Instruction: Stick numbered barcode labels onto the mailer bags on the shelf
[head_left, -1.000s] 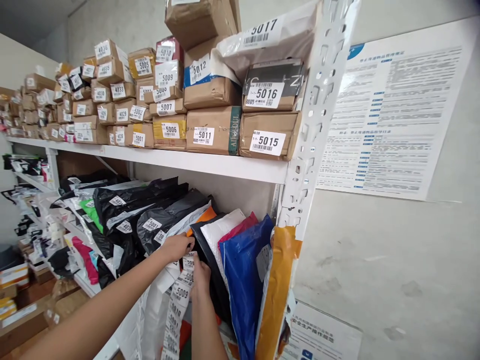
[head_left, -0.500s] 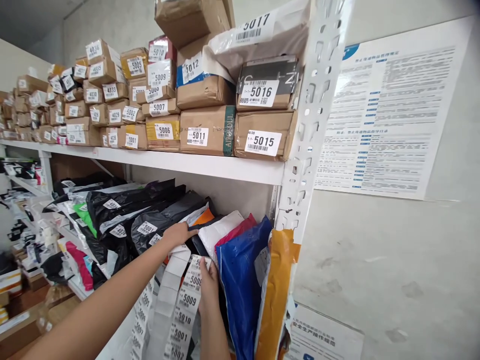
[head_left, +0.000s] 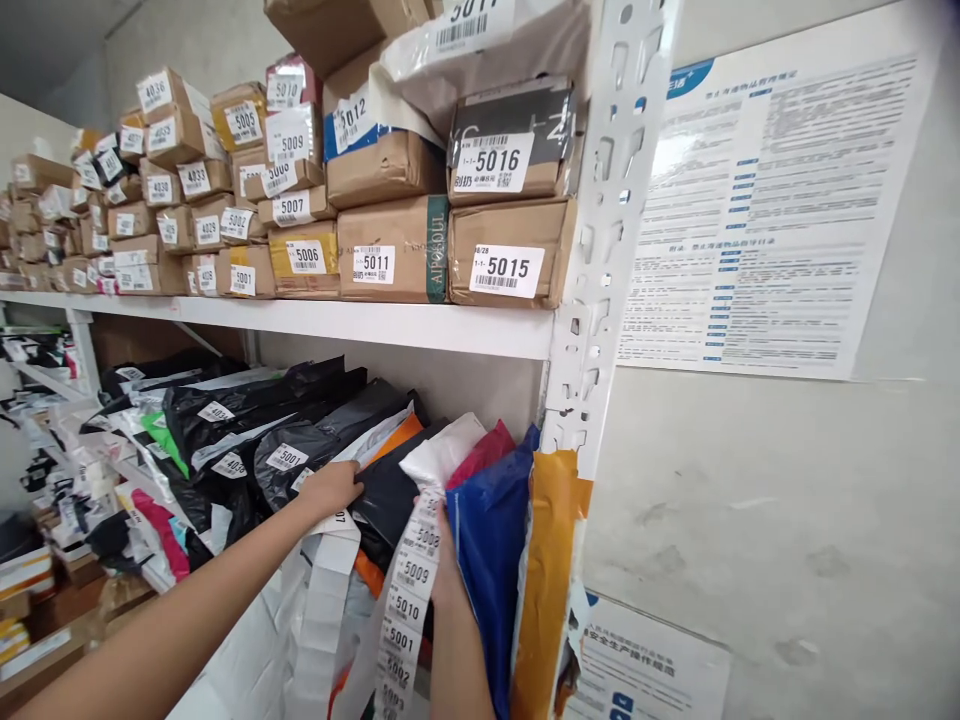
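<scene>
While right hand clamps labels | left hand touches black bag, grip unclear | blue bag alongside

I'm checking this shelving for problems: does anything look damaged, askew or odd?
Yes. The label strip in the right hand runs from 5010 back to 5001, an odd jump. Above, the white 5017 parcel slopes over the 5016 box instead of lying level. Ragged scraps beside the orange-yellow packet may be torn wrapping.

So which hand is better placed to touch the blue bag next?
Probably the right hand: it's right beside the blue bag, though it's holding the label strip. The left hand is farther away, over at the edge of the dark bag.
</scene>
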